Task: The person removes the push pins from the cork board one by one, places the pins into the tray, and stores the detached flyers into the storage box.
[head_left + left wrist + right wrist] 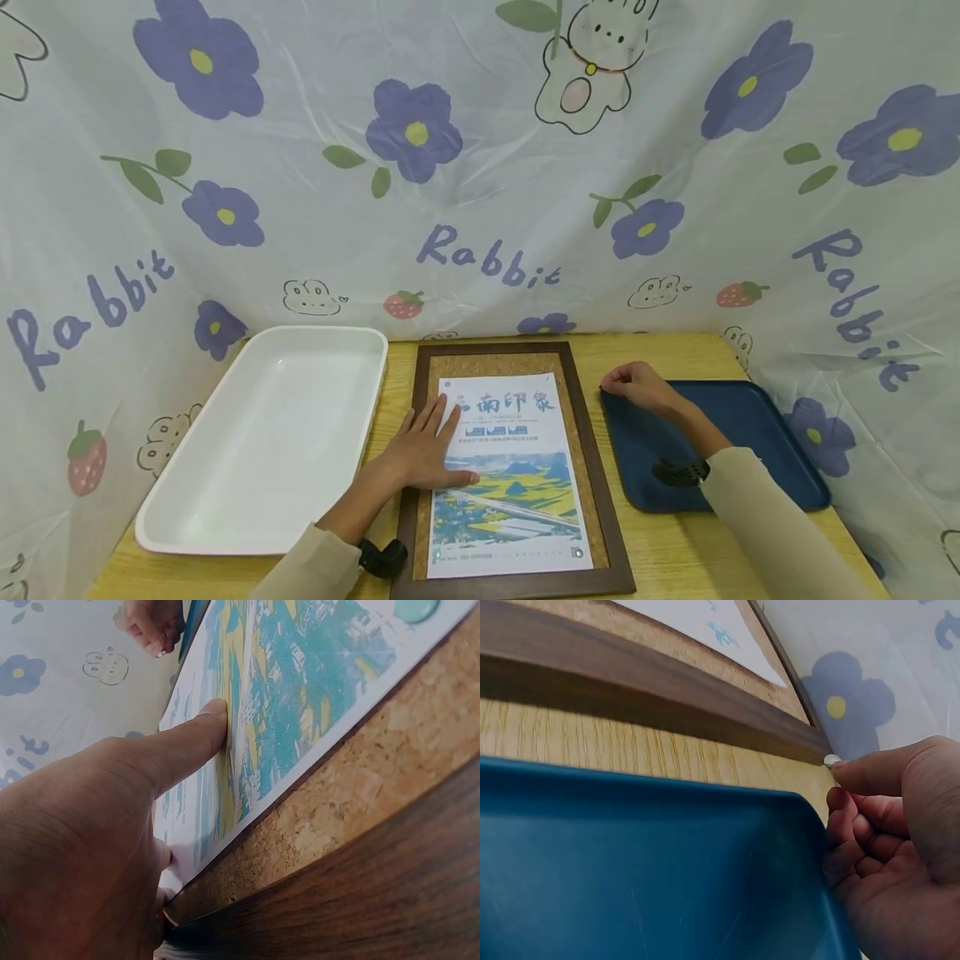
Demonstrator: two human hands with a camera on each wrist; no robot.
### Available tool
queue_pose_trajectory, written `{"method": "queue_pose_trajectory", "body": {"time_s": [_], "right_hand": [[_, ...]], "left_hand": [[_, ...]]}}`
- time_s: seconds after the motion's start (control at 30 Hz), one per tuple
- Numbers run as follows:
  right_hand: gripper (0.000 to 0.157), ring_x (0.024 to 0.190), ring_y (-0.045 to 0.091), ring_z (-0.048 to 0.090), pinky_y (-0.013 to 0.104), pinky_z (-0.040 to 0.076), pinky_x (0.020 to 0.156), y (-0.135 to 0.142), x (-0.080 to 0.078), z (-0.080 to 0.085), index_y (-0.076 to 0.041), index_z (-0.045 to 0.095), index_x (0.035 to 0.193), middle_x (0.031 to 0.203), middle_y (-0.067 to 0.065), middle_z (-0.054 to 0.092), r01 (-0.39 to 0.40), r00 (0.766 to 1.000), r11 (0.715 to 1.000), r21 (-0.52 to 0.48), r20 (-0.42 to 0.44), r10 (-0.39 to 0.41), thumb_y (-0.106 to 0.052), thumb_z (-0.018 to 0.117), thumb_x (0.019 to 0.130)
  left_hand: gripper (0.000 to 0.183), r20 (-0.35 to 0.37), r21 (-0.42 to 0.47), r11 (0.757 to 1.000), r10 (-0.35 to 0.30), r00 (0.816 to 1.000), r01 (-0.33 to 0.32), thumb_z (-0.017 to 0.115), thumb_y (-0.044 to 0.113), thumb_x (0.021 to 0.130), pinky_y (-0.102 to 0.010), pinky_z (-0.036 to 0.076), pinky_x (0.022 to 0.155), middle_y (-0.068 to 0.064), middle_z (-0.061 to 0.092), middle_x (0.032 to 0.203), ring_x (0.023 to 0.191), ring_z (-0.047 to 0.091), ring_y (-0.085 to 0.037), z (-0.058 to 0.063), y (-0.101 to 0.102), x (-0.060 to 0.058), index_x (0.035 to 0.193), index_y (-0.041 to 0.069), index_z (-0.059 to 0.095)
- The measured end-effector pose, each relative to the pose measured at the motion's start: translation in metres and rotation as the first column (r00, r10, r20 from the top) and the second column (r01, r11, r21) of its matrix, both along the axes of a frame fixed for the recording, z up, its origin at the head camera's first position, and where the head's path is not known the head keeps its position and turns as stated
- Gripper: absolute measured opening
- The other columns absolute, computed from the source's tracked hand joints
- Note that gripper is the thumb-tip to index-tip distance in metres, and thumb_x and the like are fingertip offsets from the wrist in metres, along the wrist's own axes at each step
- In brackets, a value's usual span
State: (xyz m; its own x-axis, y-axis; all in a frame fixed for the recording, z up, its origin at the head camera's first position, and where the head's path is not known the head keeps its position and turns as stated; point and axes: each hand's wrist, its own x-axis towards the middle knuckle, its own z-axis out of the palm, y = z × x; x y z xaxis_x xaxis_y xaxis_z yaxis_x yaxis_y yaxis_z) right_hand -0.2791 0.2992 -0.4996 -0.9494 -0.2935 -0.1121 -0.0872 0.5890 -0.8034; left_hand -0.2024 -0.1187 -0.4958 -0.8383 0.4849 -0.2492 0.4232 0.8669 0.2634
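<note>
My left hand (429, 450) lies with fingers spread across the left side of a printed landscape poster (517, 500), its thumb on the picture. Under the poster is a cork board (495, 364) in a dark brown wooden frame (609, 508). A pale green round tack (416, 606) sits at the poster's lower left corner. Above the far left corner of the blue tray, my right hand (641, 387) pinches a small white thumbtack (831, 760) between thumb and finger, and the other fingers are curled in.
A white tray (258, 331) stands left of the board, and a dark blue tray (637, 492) stands to its right. All rest on a light wooden table (667, 550). Behind and at both sides hangs a rabbit-and-flower printed cloth (480, 192).
</note>
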Motion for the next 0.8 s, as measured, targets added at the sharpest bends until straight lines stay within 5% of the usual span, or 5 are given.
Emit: {"method": "queue_pose_trajectory", "body": {"time_s": [0.8], "right_hand": [[0.021, 0.101, 0.025, 0.065, 0.043, 0.053, 0.09, 0.023, 0.004, -0.009, 0.005, 0.073, 0.107, 0.109, 0.017, 0.072, 0.016, 1.0, 0.995, 0.099, 0.024, -0.018, -0.012, 0.062, 0.108]], "left_hand": [[0.115, 0.007, -0.005, 1.0, 0.002, 1.0, -0.002, 0.066, 0.072, 0.092, -0.064, 0.01, 0.128, -0.025, 0.004, 0.176, 0.163, 0.005, -0.042, -0.003, -0.001, -0.001, 0.17, 0.004, 0.017]]}}
